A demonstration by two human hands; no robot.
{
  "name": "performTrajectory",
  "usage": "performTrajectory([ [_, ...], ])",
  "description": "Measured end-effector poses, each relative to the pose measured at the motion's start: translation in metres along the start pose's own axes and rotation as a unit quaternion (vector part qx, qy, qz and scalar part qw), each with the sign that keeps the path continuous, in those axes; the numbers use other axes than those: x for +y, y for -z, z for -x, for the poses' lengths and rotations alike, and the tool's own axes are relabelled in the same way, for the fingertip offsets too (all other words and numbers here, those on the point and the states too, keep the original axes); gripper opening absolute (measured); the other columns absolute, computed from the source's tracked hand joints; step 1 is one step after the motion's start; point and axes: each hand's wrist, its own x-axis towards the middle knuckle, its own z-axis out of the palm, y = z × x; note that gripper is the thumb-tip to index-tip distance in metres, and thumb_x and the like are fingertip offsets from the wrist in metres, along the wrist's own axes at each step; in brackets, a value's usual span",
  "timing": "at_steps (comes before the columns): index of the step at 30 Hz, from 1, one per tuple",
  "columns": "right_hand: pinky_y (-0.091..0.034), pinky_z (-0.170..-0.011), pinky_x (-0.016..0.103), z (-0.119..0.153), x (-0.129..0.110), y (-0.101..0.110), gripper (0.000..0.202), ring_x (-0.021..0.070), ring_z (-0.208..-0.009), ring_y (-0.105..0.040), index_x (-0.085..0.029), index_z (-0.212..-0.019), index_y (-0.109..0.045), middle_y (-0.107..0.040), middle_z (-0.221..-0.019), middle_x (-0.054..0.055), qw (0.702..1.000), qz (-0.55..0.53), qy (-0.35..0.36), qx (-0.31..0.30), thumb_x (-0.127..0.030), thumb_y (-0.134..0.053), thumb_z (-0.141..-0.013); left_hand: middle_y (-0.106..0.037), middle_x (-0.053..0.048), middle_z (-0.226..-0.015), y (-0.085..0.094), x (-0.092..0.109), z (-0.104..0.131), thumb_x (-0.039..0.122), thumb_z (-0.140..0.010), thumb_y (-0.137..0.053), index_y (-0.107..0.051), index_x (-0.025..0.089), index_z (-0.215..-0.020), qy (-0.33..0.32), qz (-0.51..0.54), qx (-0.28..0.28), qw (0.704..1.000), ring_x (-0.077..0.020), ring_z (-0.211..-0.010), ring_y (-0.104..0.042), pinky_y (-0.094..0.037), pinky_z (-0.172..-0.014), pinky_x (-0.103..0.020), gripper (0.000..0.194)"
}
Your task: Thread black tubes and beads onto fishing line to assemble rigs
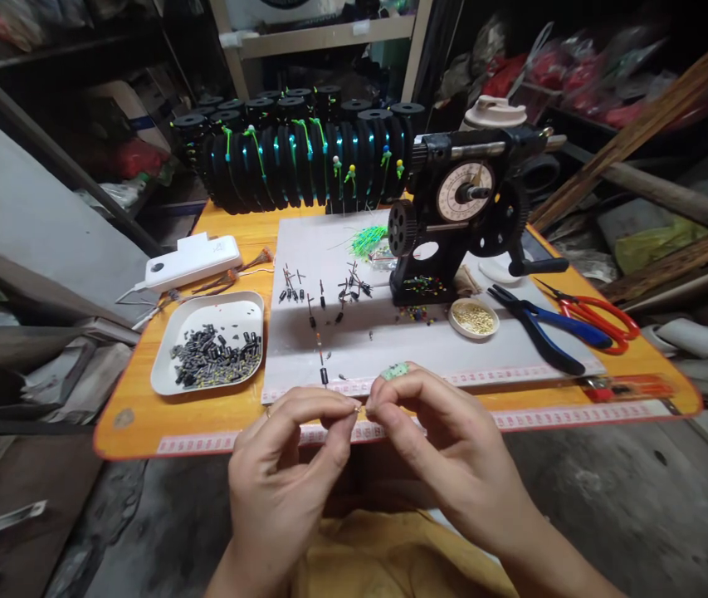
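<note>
"Hands first: where do you see the left hand (270, 490) and the right hand (466, 448)?"

"Both at bottom centre, by the near edge of the table (135, 415), tips nearly meeting. The left thumb and forefinger are pinched on a tiny gold-coloured piece (358, 409). The right thumb and forefinger are closed together as well, but I can't tell whether anything is between them. A green patterned wrap (395, 370) shows at the right hand's fingers."

"Which way does the piece lie from each hand?"

"At the left fingertips, so that hand is nearer, and just to the left of the right fingertips. What counts is that narrow gap, tip to tip, running across the frame. The piece is too small for me to read its long axis."

"What's closest beyond them?"

"A black cylinder (324, 376), just above the left hand in the frame. Its long axis points up the frame, roughly square to the line between the two hands."

"And further out?"

"At left, a white tray (217, 310) of small dark pieces (204, 357). Right of centre, a small round dish (474, 335) of gold-coloured bits (474, 317), then blue-and-black pliers (524, 314) and red-handled scissors (578, 307). Neither hand touches any of these."
</note>
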Motion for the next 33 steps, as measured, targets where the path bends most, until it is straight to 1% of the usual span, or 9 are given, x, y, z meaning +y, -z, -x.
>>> performTrajectory([
  [4,-0.053,-0.071,0.019,-0.001,-0.001,-0.001,0.010,0.0122,-0.084,-0.063,-0.023,-0.094,-0.063,-0.065,-0.089,0.001,0.999,-0.024,-0.009,-0.029,-0.024,-0.056,-0.100,-0.073,0.000,-0.085,-0.005,0.001,0.000,0.006,-0.085,-0.071,-0.075,0.024,-0.087,0.026,0.032,0.026,0.999,-0.0136,-0.084,-0.069,-0.057,-0.076,-0.020,0.019],
  [9,-0.052,-0.070,0.020,-0.004,-0.002,-0.005,0.011,0.0123,-0.080,-0.063,-0.021,-0.092,-0.063,-0.064,-0.087,0.001,0.998,-0.034,-0.013,-0.045,-0.022,-0.055,-0.099,-0.067,0.001,-0.082,-0.009,0.001,0.000,0.008,-0.084,-0.074,-0.076,0.024,-0.081,0.037,0.068,0.037,0.996,-0.0113,-0.080,-0.066,-0.055,-0.073,-0.016,0.016],
  [14,-0.042,-0.054,0.017,-0.007,0.000,-0.001,0.017,0.0091,-0.065,-0.057,-0.020,-0.082,-0.060,-0.061,-0.075,-0.003,0.997,0.035,-0.013,-0.065,-0.024,-0.057,-0.098,-0.074,0.000,-0.094,-0.013,0.002,0.002,0.008,-0.087,-0.070,-0.075,0.025,-0.083,0.066,0.096,0.007,0.993,-0.0119,-0.091,-0.069,-0.056,-0.083,-0.017,0.018],
  [16,-0.041,-0.053,0.018,-0.007,0.001,0.003,0.021,0.0087,-0.061,-0.054,-0.019,-0.076,-0.058,-0.058,-0.068,-0.004,0.993,0.090,0.010,-0.074,-0.022,-0.059,-0.097,-0.074,0.000,-0.088,-0.013,0.002,0.002,0.007,-0.088,-0.068,-0.074,0.025,-0.084,0.068,0.116,0.002,0.991,-0.0114,-0.087,-0.069,-0.056,-0.080,-0.016,0.019],
  [18,-0.044,-0.056,0.020,-0.007,0.000,0.007,0.017,0.0096,-0.062,-0.056,-0.019,-0.078,-0.059,-0.060,-0.070,-0.003,0.988,0.127,0.049,-0.068,-0.019,-0.062,-0.095,-0.072,0.000,-0.081,-0.014,0.000,0.003,0.008,-0.088,-0.070,-0.075,0.024,-0.082,0.083,0.142,0.016,0.986,-0.0111,-0.081,-0.068,-0.056,-0.076,-0.015,0.017],
  [20,-0.050,-0.059,0.021,-0.006,-0.001,0.010,0.004,0.0121,-0.069,-0.061,-0.019,-0.093,-0.065,-0.065,-0.080,0.001,0.985,0.136,0.093,-0.044,-0.015,-0.064,-0.093,-0.070,0.000,-0.080,-0.014,-0.002,0.004,0.010,-0.087,-0.072,-0.075,0.023,-0.081,0.113,0.174,0.028,0.978,-0.0107,-0.079,-0.067,-0.056,-0.073,-0.014,0.015],
  [23,-0.053,-0.058,0.024,-0.006,-0.002,0.011,0.022,0.0142,-0.069,-0.063,-0.020,-0.111,-0.071,-0.069,-0.083,0.004,0.978,0.136,0.160,0.004,-0.013,-0.069,-0.090,-0.070,0.001,-0.081,-0.015,-0.005,0.005,0.014,-0.086,-0.076,-0.077,0.025,-0.080,0.158,0.229,0.023,0.960,-0.0104,-0.080,-0.068,-0.057,-0.074,-0.015,0.012],
  [27,-0.050,-0.050,0.022,-0.006,0.001,0.011,0.017,0.0128,-0.061,-0.062,-0.018,-0.100,-0.076,-0.068,-0.074,0.003,0.972,0.132,0.192,0.011,-0.007,-0.068,-0.090,-0.070,0.002,-0.078,-0.016,-0.003,0.005,0.013,-0.084,-0.078,-0.078,0.025,-0.081,0.187,0.274,-0.004,0.943,-0.0093,-0.072,-0.068,-0.058,-0.069,-0.015,0.012],
  [33,-0.053,-0.060,0.023,-0.005,0.006,0.015,0.019,0.0124,-0.066,-0.061,-0.015,-0.103,-0.069,-0.067,-0.080,0.005,0.952,0.201,0.229,0.006,-0.002,-0.062,-0.091,-0.072,0.000,-0.078,-0.017,0.003,0.000,0.003,-0.080,-0.074,-0.079,0.022,-0.079,0.130,0.187,0.016,0.974,-0.0104,-0.078,-0.069,-0.058,-0.072,-0.014,0.019],
])
